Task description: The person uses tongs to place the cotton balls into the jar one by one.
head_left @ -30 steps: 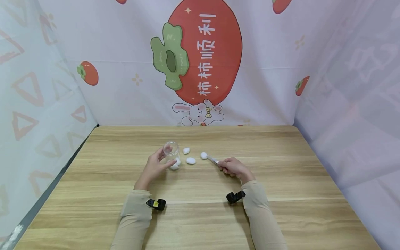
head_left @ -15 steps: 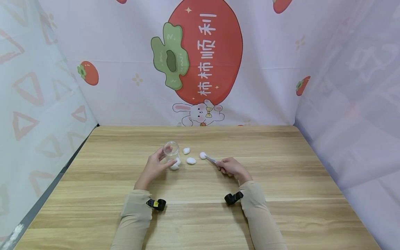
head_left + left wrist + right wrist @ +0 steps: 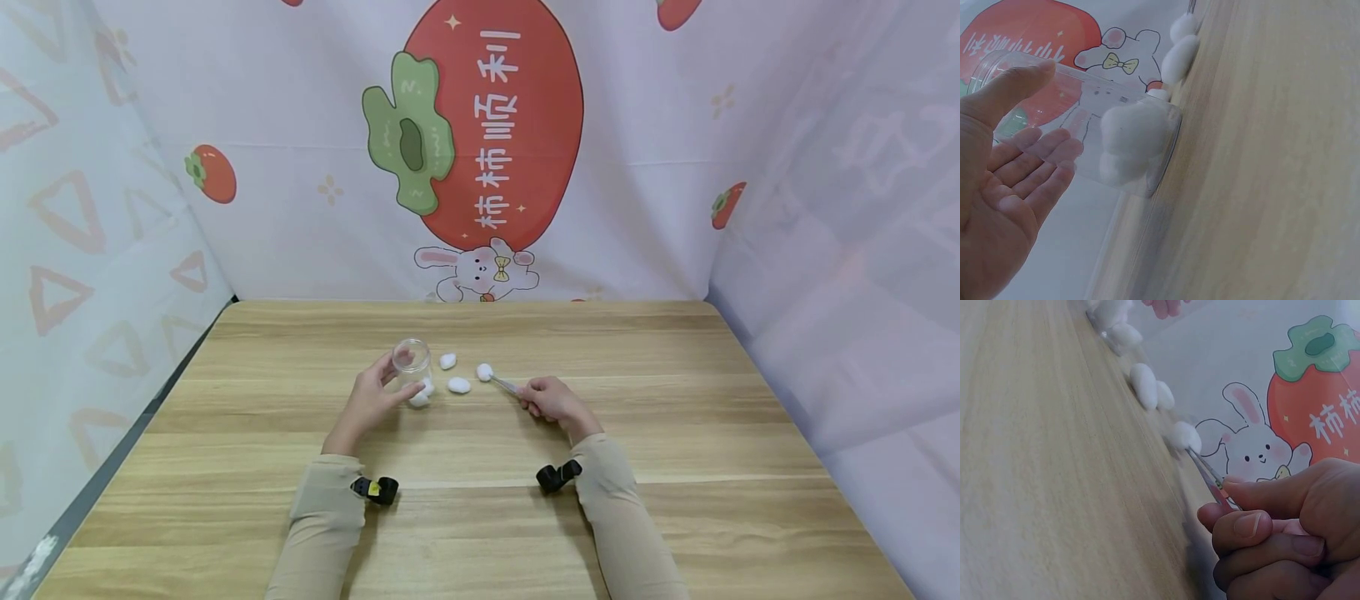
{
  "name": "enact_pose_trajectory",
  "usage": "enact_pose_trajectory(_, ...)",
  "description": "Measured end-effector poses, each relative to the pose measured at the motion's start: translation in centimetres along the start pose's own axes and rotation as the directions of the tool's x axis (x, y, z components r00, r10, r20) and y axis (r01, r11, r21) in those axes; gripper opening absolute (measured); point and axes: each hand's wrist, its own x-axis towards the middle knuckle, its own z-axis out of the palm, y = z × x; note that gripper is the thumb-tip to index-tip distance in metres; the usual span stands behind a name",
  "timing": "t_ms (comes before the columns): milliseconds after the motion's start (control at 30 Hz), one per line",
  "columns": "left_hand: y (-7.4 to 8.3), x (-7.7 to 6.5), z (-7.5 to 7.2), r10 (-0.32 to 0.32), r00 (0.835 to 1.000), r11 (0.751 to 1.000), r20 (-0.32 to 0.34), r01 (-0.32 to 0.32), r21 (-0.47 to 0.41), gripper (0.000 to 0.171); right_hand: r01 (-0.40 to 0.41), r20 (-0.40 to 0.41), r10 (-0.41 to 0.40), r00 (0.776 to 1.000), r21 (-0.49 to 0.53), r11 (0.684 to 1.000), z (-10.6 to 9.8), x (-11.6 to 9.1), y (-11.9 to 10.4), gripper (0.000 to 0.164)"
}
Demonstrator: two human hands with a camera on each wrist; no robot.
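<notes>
My left hand (image 3: 372,396) holds a clear jar (image 3: 412,367) upright, its thumb and fingers around the sides. White cotton balls (image 3: 1134,140) lie at the jar's bottom. In my right hand (image 3: 553,400) a pair of metal tweezers (image 3: 505,385) is pinched between thumb and fingers. At the tweezers' tips is one cotton ball (image 3: 1185,436), close to the table; whether it touches the wood I cannot tell. Between the jar and the tweezers, two more loose cotton balls lie on the table: one farther back (image 3: 447,361) and one nearer (image 3: 459,385).
The wood-grain table (image 3: 480,517) runs back to a printed cloth (image 3: 637,208) with a large red persimmon and a rabbit. Pale cloth hangs at both sides. Each forearm wears a small black camera (image 3: 555,477) on its sleeve.
My right hand has moved slightly left, toward the jar, and the cotton ball at the tweezers' tips has shifted left with it. The left hand and jar have stayed put.
</notes>
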Motion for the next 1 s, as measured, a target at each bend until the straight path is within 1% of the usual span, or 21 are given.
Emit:
enact_pose_trajectory(233,0.15,0.00,-0.03,-0.014,1.000,1.000,-0.003,0.014,-0.013,0.072,-0.002,0.006,0.002,1.000,0.019,1.000,-0.38,-0.36,-0.25,0.029)
enact_pose_trajectory(633,0.21,0.04,-0.04,-0.008,1.000,1.000,-0.001,0.008,-0.010,0.071,0.003,0.008,-0.004,1.000,0.027,1.000,-0.48,-0.38,-0.12,0.029)
enact_pose_trajectory(1000,0.21,-0.05,-0.02,-0.004,1.000,1.000,-0.004,0.004,0.003,0.072,0.027,0.012,-0.028,1.000,0.039,0.999,-0.56,-0.64,-0.48,0.028)
